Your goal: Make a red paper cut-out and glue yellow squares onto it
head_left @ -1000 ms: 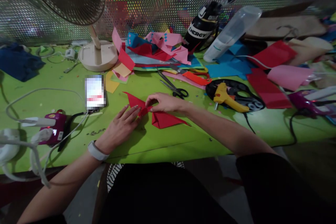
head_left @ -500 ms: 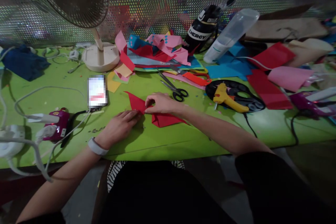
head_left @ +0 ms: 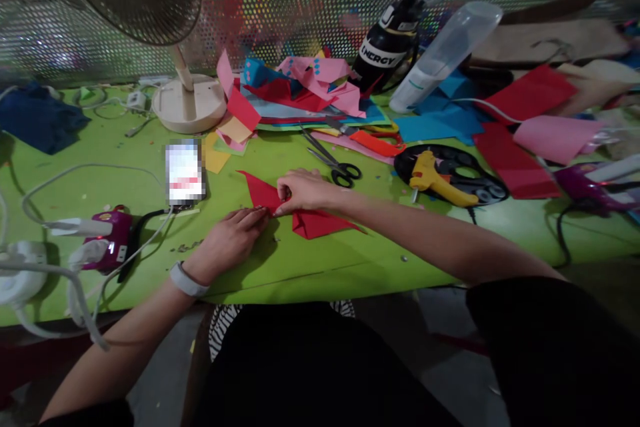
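A folded sheet of red paper (head_left: 320,224) lies on the green table, with one pointed corner sticking out to the upper left. My right hand (head_left: 305,191) is over its middle, thumb and forefinger pinched on a fold. From the lower left comes my left hand (head_left: 231,240), its fingers close together and their tips holding the paper's near edge right beside my right thumb. The left thumb is hidden. Part of the paper is covered by my right hand and forearm. Black-handled scissors (head_left: 345,175) lie just beyond my right hand.
A phone (head_left: 184,172) and a purple socket block (head_left: 111,237) with white cables are at the left. Behind stand a fan (head_left: 189,103), a pile of coloured paper (head_left: 300,90) and a black bottle (head_left: 384,50). A yellow glue gun (head_left: 440,181) rests on a black tray (head_left: 487,177) at right.
The view has shifted slightly. Both hands stay at the same fold of the red paper; my right thumb has come a little closer to the left fingertips.
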Demonstrator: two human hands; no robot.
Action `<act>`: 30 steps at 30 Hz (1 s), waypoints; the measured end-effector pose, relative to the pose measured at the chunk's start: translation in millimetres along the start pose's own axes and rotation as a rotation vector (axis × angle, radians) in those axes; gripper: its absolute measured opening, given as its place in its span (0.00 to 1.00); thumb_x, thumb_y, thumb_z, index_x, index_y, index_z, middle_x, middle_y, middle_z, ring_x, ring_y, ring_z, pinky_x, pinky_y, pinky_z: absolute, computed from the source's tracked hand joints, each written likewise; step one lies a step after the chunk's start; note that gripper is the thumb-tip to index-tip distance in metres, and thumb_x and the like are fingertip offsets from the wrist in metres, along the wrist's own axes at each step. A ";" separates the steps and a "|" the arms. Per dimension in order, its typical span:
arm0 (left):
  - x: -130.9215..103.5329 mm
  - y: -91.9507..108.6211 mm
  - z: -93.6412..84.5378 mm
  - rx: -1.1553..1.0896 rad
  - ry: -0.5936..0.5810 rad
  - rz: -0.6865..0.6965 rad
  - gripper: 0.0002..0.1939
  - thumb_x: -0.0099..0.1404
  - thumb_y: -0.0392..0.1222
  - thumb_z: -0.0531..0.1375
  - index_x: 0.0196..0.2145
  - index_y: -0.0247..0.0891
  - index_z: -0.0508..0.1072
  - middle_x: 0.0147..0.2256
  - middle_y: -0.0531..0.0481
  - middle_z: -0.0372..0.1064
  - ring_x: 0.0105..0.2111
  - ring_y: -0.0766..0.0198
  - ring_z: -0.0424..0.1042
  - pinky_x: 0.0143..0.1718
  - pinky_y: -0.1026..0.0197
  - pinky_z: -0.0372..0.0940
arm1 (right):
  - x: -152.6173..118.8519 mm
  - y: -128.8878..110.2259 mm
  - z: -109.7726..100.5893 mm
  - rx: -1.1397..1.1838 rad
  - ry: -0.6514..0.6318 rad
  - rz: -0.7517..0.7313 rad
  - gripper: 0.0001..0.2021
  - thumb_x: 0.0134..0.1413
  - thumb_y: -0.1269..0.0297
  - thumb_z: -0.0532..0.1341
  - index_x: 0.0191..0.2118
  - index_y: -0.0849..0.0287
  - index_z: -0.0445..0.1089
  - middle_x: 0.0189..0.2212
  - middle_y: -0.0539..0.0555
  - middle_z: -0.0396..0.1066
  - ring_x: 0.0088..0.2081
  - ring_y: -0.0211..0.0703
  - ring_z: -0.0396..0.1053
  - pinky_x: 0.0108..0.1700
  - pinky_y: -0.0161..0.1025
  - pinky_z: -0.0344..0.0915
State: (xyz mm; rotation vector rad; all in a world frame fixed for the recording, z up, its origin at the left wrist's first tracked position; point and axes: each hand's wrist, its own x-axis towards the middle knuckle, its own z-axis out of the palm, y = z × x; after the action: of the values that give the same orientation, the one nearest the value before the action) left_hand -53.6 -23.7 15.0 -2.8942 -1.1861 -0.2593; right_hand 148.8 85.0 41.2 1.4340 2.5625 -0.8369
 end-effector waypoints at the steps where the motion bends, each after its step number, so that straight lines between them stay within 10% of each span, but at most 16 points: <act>1: 0.0 0.1 0.3 0.000 0.004 0.000 0.20 0.69 0.32 0.48 0.55 0.32 0.67 0.56 0.39 0.66 0.53 0.56 0.69 0.53 0.52 0.65 | 0.2 -1.6 -1.5 -0.010 -0.012 0.008 0.16 0.39 0.51 0.72 0.30 0.54 0.71 0.38 0.54 0.72 0.47 0.53 0.66 0.46 0.46 0.58; 20: -0.5 -2.5 4.8 -0.028 -0.009 -0.014 0.23 0.65 0.30 0.48 0.57 0.31 0.65 0.56 0.37 0.66 0.52 0.51 0.69 0.52 0.49 0.66 | 16.6 -13.1 -14.0 -0.148 -0.168 0.026 0.18 0.37 0.46 0.71 0.25 0.56 0.72 0.27 0.53 0.74 0.36 0.51 0.70 0.40 0.46 0.58; 30: -2.6 -2.7 -6.1 -0.092 0.008 -0.060 0.22 0.66 0.31 0.49 0.55 0.34 0.68 0.58 0.38 0.64 0.53 0.54 0.69 0.54 0.50 0.65 | 3.6 11.3 -1.3 0.153 0.134 -0.007 0.18 0.47 0.47 0.66 0.35 0.57 0.70 0.33 0.52 0.76 0.34 0.42 0.70 0.34 0.36 0.59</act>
State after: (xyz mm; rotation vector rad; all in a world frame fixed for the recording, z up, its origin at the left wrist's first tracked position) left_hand -58.3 -24.0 20.4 -2.9346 -1.2947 -0.3343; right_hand 156.2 93.1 36.4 1.5740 2.6523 -0.9898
